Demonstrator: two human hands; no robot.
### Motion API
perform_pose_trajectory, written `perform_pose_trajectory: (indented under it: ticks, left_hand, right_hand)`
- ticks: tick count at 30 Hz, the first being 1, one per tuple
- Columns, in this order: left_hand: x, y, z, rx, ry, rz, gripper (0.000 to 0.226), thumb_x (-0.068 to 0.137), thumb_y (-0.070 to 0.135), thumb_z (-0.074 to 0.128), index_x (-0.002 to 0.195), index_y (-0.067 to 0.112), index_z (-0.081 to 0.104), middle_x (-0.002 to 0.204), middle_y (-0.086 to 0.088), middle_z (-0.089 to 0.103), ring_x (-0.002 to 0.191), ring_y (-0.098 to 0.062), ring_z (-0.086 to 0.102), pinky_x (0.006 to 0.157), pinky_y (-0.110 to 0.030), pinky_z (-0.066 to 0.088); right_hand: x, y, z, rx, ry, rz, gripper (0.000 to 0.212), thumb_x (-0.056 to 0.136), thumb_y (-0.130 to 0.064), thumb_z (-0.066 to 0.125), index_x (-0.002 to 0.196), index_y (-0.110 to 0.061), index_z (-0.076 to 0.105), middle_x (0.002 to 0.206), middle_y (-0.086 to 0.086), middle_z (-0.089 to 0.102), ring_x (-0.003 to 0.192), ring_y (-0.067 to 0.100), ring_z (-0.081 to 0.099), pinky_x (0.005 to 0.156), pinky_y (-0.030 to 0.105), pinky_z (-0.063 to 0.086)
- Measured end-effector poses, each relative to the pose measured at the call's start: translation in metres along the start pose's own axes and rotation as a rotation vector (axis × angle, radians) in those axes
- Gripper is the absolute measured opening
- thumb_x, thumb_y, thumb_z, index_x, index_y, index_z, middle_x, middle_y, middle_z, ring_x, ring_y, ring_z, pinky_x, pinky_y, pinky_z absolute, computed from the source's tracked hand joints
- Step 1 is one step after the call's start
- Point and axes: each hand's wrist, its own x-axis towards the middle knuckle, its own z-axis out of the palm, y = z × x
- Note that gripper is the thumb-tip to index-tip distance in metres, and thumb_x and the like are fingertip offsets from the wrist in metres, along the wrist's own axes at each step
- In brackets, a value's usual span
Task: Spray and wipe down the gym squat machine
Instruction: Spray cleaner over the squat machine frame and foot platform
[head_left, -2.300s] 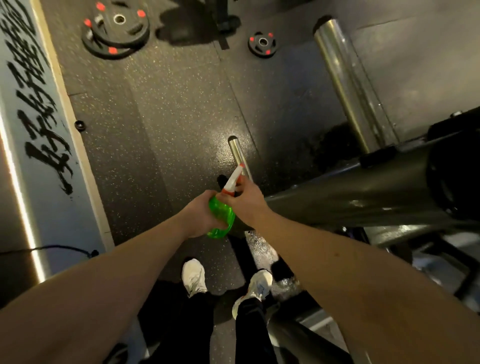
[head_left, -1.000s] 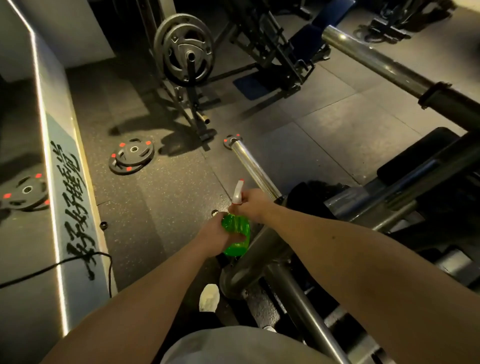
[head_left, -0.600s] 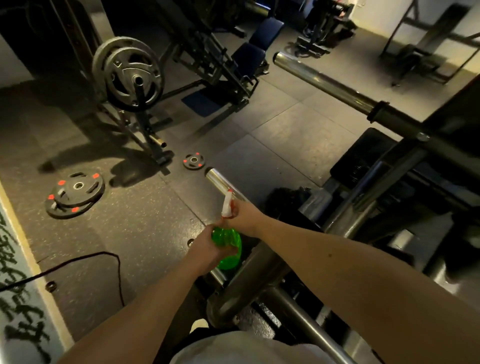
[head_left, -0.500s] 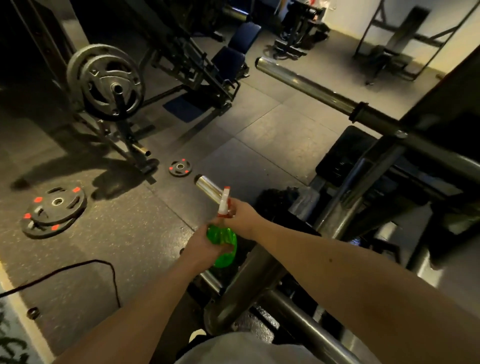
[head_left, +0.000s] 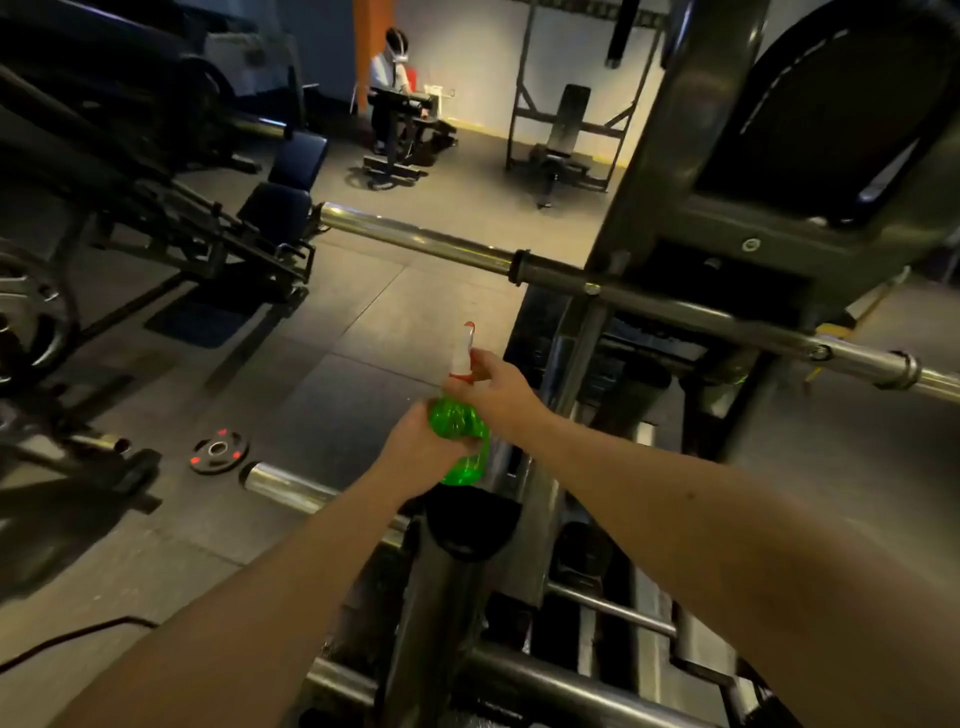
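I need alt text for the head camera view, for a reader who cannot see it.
Two bare hands hold a green spray bottle over a squat machine: left hand on the body, right hand at the trigger. A chrome bar crosses behind.

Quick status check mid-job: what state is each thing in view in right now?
Spray bottle: upright, held in both hands, nozzle pointing away.
Left hand: wrapped around the bottle's green body.
Right hand: gripping the trigger head.
Upper chrome bar: bare, no plates loaded.
Small weight plate: lying flat on the floor.
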Motion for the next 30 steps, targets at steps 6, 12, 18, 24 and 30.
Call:
perform_pose_trajectory:
  ticks: [6,12,18,24,30]
  left_hand:
    - [0.040,0.064,0.071,-0.018,-0.118,0.061,0.074,0.069,0.033,0.091,0.134,0.025,0.055,0.116,0.009,0.067,0.108,-0.012,0.064,0.094,-0.036,0.052]
    - [0.073,0.105,0.146,0.058,-0.246,0.073,0.042,0.080,0.029,0.086,0.113,0.033,0.061,0.109,0.008,0.070,0.104,-0.012,0.065,0.087,-0.032,0.052]
    - [0.097,0.128,0.217,0.162,-0.313,0.046,0.061,0.074,0.039,0.089,0.126,0.030,0.060,0.115,0.011,0.067,0.111,-0.014,0.062,0.103,-0.043,0.050]
    - [0.107,0.156,0.286,0.229,-0.424,0.036,0.064,0.074,0.042,0.088,0.127,0.029,0.056,0.116,0.009,0.064,0.107,-0.013,0.061,0.097,-0.037,0.051]
    - [0.110,0.172,0.352,0.292,-0.483,0.076,0.070,0.071,0.044,0.089,0.131,0.029,0.056,0.118,0.008,0.063,0.112,-0.017,0.061,0.100,-0.040,0.052]
  right_hand:
    - [0.011,0.022,-0.105,-0.041,0.079,-0.015,0.072,0.088,-0.046,0.075,0.149,-0.019,0.049,0.132,0.002,0.064,0.121,0.021,0.061,0.108,0.045,0.050]
    - [0.017,0.057,-0.194,-0.041,0.128,-0.004,0.035,0.095,-0.027,0.073,0.126,-0.013,0.065,0.101,-0.008,0.069,0.096,0.008,0.066,0.090,0.032,0.058]
    - [0.011,0.107,-0.256,-0.032,0.192,0.030,0.038,0.094,-0.030,0.074,0.126,-0.013,0.065,0.109,-0.001,0.071,0.102,0.013,0.068,0.094,0.033,0.055]
    - [-0.006,0.154,-0.325,-0.022,0.312,0.065,0.024,0.093,-0.032,0.075,0.110,-0.015,0.070,0.096,-0.003,0.073,0.088,0.007,0.070,0.082,0.028,0.057]
    - [-0.024,0.193,-0.371,0.026,0.372,0.081,0.037,0.092,-0.025,0.076,0.126,-0.012,0.066,0.108,0.004,0.072,0.097,0.013,0.069,0.086,0.029,0.056]
